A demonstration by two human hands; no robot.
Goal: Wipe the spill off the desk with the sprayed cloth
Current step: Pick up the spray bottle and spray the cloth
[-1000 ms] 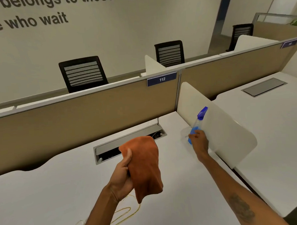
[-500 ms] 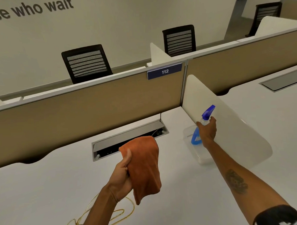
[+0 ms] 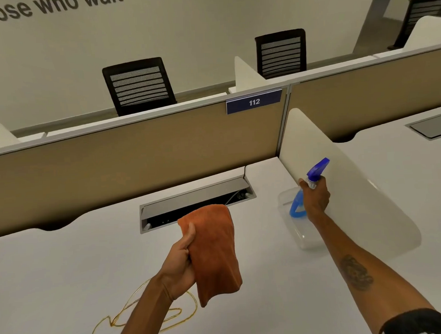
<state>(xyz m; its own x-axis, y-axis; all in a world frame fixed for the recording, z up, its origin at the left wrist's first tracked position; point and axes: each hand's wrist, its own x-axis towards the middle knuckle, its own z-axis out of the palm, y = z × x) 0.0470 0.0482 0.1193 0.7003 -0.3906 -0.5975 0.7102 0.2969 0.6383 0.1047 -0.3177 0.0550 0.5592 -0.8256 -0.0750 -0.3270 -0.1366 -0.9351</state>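
Left hand (image 3: 179,267) gripped the orange cloth (image 3: 213,250), thumb pressed on the front and fingers curled behind. The cloth hung folded from that hand, near the middle of the view, with its lower tip pointing to 6 o'clock. The spill (image 3: 150,313), thin yellow-brown loops, lay on the white desk (image 3: 67,274) at about 7 o'clock from the cloth, partly hidden by the left forearm. The cloth tip sat just beside the top of the loops in the view; could not tell if it touched the desk.

Right hand (image 3: 315,198), out at 3 o'clock from the cloth, was wrapped round the neck of the spray bottle (image 3: 303,229). The bottle had a clear body and a blue head, with the nozzle pointing to 1 o'clock and the body tilted. Could not tell whether its base rested on the desk. A tattoo (image 3: 355,272) showed on the right forearm and a black sleeve (image 3: 418,322) at 5 o'clock.

The white divider (image 3: 354,199) stood just behind the bottle. A metal cable slot (image 3: 195,198) with its lid up sat at 12 o'clock from the cloth. Beyond it ran a tan partition (image 3: 138,155) with a blue "112" plate (image 3: 254,101). Two black chairs (image 3: 139,85) stood behind the partition.
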